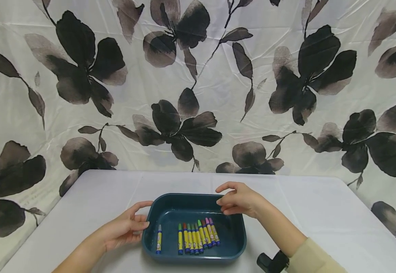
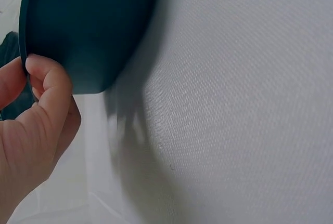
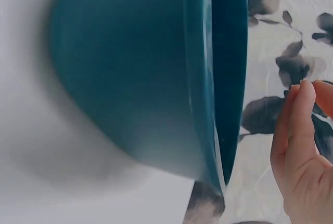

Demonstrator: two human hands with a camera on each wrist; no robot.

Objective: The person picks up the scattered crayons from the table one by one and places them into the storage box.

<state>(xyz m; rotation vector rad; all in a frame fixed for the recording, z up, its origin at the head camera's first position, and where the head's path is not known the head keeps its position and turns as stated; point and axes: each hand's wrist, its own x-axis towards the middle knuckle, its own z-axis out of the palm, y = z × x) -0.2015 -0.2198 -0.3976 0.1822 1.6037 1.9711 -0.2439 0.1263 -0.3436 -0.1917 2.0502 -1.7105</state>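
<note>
A dark teal plastic tray [image 1: 230, 242] stands on the white-covered table. In it lie several crayons in yellow wrappers with blue ends: a side-by-side row [image 1: 180, 239] right of the middle, with green, red, pink and other tips. One grey-tipped crayon [image 1: 158, 239] lies apart toward the left wall. My left hand [image 1: 127, 227] pinches the tray's left rim between thumb and finger, as the left wrist view also shows. Above the tray's back right corner hovers my right hand [image 1: 240, 199], its fingers loosely bent. In the right wrist view its fingertips [image 3: 304, 86] show nothing between them.
The white tablecloth [image 1: 296, 212] spreads around the tray. Behind the table hangs a pale curtain [image 1: 218, 94] printed with dark flowers. A black device [image 1: 273, 262] sits at my right forearm by the beige sleeve [image 1: 312, 258].
</note>
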